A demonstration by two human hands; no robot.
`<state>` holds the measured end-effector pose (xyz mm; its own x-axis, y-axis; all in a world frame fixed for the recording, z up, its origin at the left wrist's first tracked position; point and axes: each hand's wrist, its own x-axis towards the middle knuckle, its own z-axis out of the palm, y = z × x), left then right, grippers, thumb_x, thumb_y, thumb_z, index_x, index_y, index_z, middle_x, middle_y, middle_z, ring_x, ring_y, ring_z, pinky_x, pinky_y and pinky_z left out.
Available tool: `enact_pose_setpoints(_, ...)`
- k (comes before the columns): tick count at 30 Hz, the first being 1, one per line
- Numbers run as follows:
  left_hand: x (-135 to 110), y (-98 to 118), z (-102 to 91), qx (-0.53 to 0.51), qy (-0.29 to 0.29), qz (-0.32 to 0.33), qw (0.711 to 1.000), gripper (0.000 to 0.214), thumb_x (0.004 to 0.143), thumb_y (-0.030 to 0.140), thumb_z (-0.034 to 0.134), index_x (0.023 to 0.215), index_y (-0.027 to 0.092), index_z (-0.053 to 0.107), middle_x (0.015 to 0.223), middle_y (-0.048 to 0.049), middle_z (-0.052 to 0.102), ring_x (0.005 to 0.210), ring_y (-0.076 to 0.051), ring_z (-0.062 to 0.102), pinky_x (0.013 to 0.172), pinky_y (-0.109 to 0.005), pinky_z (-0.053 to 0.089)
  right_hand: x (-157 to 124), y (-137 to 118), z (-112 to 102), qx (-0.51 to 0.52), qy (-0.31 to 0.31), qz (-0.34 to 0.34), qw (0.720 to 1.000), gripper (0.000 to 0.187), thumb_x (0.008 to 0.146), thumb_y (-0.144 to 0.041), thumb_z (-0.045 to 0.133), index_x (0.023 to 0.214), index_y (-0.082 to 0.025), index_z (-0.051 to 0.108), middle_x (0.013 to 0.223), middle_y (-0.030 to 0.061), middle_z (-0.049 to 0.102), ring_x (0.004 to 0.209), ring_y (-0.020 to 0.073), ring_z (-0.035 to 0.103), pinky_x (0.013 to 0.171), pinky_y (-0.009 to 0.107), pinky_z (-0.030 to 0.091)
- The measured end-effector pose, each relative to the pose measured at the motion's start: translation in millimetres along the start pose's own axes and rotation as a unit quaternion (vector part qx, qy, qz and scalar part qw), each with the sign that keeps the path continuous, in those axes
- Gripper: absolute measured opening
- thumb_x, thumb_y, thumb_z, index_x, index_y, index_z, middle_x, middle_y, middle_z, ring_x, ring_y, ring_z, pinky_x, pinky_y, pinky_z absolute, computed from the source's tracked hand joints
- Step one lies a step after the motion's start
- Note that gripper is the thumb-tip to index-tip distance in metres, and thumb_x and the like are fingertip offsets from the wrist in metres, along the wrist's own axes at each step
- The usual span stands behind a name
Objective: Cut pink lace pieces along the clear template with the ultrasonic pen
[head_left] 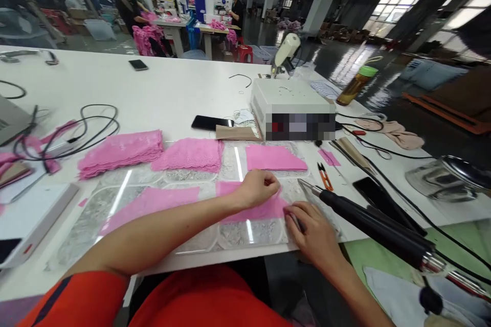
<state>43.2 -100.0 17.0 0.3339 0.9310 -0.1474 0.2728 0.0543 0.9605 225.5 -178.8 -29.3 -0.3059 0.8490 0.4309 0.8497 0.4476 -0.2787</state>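
Observation:
My left hand [258,187] is curled closed and presses on a pink lace piece [253,209] that lies on a clear patterned mat [233,235] at the table's front edge. My right hand [312,232] pinches the right end of the same piece, fingers closed. Another flat pink piece [153,202] lies to the left on the mat. Behind them sit pink lace stacks [121,150], [190,156] and a plain pink stack [273,158].
A black heated tool [376,227] with cable lies to the right, orange snips [325,176] beside it. A white control box [291,107], two phones [210,122] [374,191], a bottle [355,87] and cables [88,130] are on the white table. People work at sewing machines behind.

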Motion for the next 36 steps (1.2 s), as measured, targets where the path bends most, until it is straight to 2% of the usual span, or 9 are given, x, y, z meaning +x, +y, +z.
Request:
enact_pose_setpoints(5, -23.0, -0.9, -63.5, -0.133, 0.085, -0.047, 0.986, 0.012, 0.079, 0.013, 0.060, 0.067, 0.012, 0.063, 0.064, -0.0020, 0.065, 0.060, -0.010, 0.062, 0.061, -0.022, 0.053, -9.3, 13.8, 3.2, -0.007, 0.023, -0.056, 0.998, 0.020, 0.090, -0.031, 0.050, 0.099, -0.022, 0.065, 0.092, 0.0056, 0.067, 0.085, 0.0196, 0.064, 0.075, 0.036, 0.053)
enact_pose_setpoints(8, -54.6, -10.9, -107.2, -0.193, 0.174, -0.062, 0.964, 0.014, 0.081, 0.015, 0.063, 0.067, 0.012, 0.061, 0.067, -0.0033, 0.067, 0.063, -0.009, 0.064, 0.065, -0.021, 0.055, -7.2, 23.3, 1.7, -0.006, 0.026, -0.101, 0.994, 0.025, 0.091, -0.039, 0.048, 0.098, -0.023, 0.066, 0.091, 0.0048, 0.068, 0.082, 0.0195, 0.065, 0.073, 0.036, 0.052)
enact_pose_setpoints(11, -91.1, -25.8, -135.6, -0.236, 0.245, -0.078, 0.937, 0.019, 0.078, 0.019, 0.070, 0.066, 0.012, 0.057, 0.068, -0.0034, 0.068, 0.064, -0.010, 0.066, 0.067, -0.022, 0.057, 6.1, 17.9, -0.2, 0.014, 0.046, -0.146, 0.988, 0.025, 0.091, -0.041, 0.047, 0.095, -0.025, 0.066, 0.086, 0.0028, 0.070, 0.079, 0.0190, 0.066, 0.074, 0.035, 0.051)
enact_pose_setpoints(14, -118.1, -42.5, -145.9, -0.276, 0.285, -0.084, 0.914, 0.022, 0.075, 0.022, 0.075, 0.066, 0.013, 0.057, 0.068, -0.0030, 0.068, 0.065, -0.010, 0.067, 0.068, -0.021, 0.057, 27.8, -12.2, 1.3, 0.071, 0.026, -0.153, 0.985, 0.018, 0.088, -0.037, 0.054, 0.095, -0.024, 0.065, 0.086, 0.0026, 0.070, 0.077, 0.0164, 0.066, 0.071, 0.030, 0.052)
enact_pose_setpoints(17, -129.5, -55.1, -146.7, -0.311, 0.300, -0.082, 0.898, 0.020, 0.073, 0.022, 0.076, 0.069, 0.012, 0.058, 0.069, -0.0021, 0.068, 0.067, -0.010, 0.068, 0.069, -0.021, 0.058, 49.2, -54.3, 13.9, 0.120, -0.006, -0.181, 0.976, 0.010, 0.087, -0.026, 0.057, 0.093, -0.022, 0.064, 0.084, 0.0025, 0.070, 0.076, 0.0138, 0.066, 0.069, 0.025, 0.053)
enact_pose_setpoints(21, -130.2, -58.7, -147.7, -0.340, 0.300, -0.071, 0.888, 0.019, 0.075, 0.020, 0.075, 0.070, 0.012, 0.059, 0.069, -0.0013, 0.067, 0.067, -0.010, 0.068, 0.072, -0.023, 0.059, 65.0, -95.7, 39.9, 0.092, -0.046, -0.216, 0.971, 0.010, 0.086, -0.023, 0.055, 0.089, -0.020, 0.064, 0.083, 0.0036, 0.069, 0.076, 0.0149, 0.065, 0.066, 0.026, 0.052)
enact_pose_setpoints(26, -134.4, -54.4, -155.1, -0.337, 0.288, -0.052, 0.895, 0.018, 0.077, 0.021, 0.072, 0.071, 0.012, 0.057, 0.073, -0.0014, 0.067, 0.066, -0.009, 0.067, 0.078, -0.028, 0.059, 70.2, -120.5, 58.0, 0.031, -0.083, -0.231, 0.969, 0.011, 0.083, -0.027, 0.056, 0.087, -0.020, 0.063, 0.086, 0.0064, 0.068, 0.077, 0.0177, 0.062, 0.065, 0.028, 0.048)
enact_pose_setpoints(33, -175.0, -70.0, -178.1, -0.208, 0.325, -0.043, 0.922, 0.018, 0.072, 0.027, 0.072, 0.068, 0.013, 0.061, 0.068, -0.0004, 0.065, 0.068, -0.012, 0.063, 0.075, -0.028, 0.056, 71.6, -140.3, 64.5, 0.046, -0.082, -0.270, 0.958, 0.019, 0.087, -0.014, 0.047, 0.073, -0.020, 0.060, 0.072, 0.0032, 0.063, 0.068, 0.0135, 0.056, 0.061, 0.026, 0.041)
enact_pose_setpoints(36, -201.0, -78.5, -188.2, -0.079, 0.351, -0.038, 0.932, 0.014, 0.072, 0.028, 0.068, 0.068, 0.015, 0.064, 0.078, -0.0028, 0.069, 0.074, -0.014, 0.062, 0.072, -0.025, 0.052, 69.0, -151.4, 66.4, 0.076, -0.078, -0.283, 0.953, 0.020, 0.087, -0.013, 0.048, 0.071, -0.020, 0.059, 0.070, 0.0026, 0.062, 0.065, 0.0126, 0.054, 0.060, 0.025, 0.040)
